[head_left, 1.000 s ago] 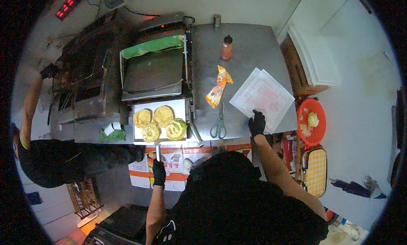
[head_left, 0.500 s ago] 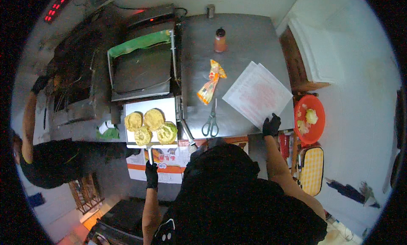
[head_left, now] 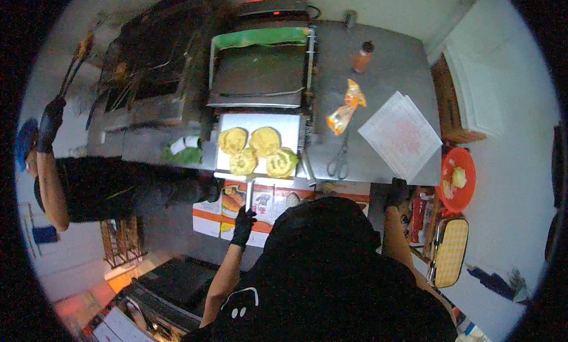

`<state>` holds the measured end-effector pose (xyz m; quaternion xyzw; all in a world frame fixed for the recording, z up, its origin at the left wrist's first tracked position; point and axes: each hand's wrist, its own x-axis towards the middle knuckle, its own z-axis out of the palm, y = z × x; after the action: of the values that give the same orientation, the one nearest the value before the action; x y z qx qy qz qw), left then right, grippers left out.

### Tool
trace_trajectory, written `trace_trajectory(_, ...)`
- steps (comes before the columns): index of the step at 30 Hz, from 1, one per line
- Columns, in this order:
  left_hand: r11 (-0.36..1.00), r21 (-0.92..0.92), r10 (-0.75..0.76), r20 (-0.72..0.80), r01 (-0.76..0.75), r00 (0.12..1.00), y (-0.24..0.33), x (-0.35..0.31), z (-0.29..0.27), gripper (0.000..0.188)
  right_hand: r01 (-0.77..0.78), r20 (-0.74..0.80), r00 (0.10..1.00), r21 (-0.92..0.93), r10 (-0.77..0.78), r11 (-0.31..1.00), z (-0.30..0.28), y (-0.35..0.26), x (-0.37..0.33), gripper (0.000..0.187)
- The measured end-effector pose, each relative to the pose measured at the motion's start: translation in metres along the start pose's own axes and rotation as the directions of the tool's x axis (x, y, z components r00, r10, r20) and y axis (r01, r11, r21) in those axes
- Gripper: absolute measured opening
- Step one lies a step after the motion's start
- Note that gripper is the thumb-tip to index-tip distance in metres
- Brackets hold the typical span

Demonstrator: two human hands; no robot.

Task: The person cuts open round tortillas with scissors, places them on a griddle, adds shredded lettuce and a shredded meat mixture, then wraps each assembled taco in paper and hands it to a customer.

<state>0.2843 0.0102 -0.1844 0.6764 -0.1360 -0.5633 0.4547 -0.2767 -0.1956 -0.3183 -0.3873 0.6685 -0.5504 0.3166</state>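
My left hand [head_left: 242, 228], in a black glove, is closed around a pale metal handle [head_left: 249, 194]. The handle meets the near edge of a white rectangular tray [head_left: 223, 164]. Several toasted bun halves [head_left: 264, 142] lie on the tray, one with green showing at its rim. My right hand [head_left: 398, 194], also black-gloved, is at the counter's front edge by the near corner of a stack of white paper sheets [head_left: 399, 132]; its fingers are too dark and blurred to read. Between my hands, on the counter, lie scissors [head_left: 339, 163] and an orange-and-white plastic packet [head_left: 346, 108].
Behind the tray stands a flat machine with a green-edged top [head_left: 260, 37]. A reddish squeeze bottle [head_left: 362, 57] is farther back. At right are a red basin [head_left: 466, 188] with pale vegetable pieces and a yellow checked case [head_left: 451, 253]. A co-worker's gloved hand [head_left: 51, 120] holds tongs with food.
My view has shifted left, so the counter appears farther right. My right hand has drawn back from the paper's corner to the counter edge. The co-worker's tongs have come into view, raised.
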Motion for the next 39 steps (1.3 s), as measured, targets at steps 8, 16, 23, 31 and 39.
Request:
trace_trajectory(8,0.987,0.098,0.123,0.028,-0.125,0.992,-0.013,-0.001,0.002,0.033,0.24,0.103,0.961,-0.766,-0.255,0.596,-0.033,0.032,-0.027,0.033)
trace_trajectory(16,0.983,0.04,0.177,0.039,-0.179,0.983,-0.031,-0.02,-0.006,0.034,0.115,0.279,0.959,-0.545,0.05,0.83,0.015,-0.045,-0.077,0.037)
trace_trajectory(23,0.979,0.066,0.191,0.025,-0.192,0.981,-0.029,-0.031,-0.003,0.028,-0.254,0.171,0.952,-0.023,0.254,0.967,0.042,-0.057,-0.094,0.034)
trace_trajectory(31,0.986,0.068,0.149,0.004,-0.149,0.989,-0.024,-0.034,0.002,0.025,0.144,0.299,0.954,-0.415,-0.015,0.898,0.011,0.012,-0.076,0.03)
trace_trajectory(39,0.978,0.091,0.188,0.014,-0.188,0.982,-0.02,-0.041,-0.002,0.022,0.303,0.593,0.803,-0.488,0.056,0.819,0.103,-0.212,-0.128,0.021)
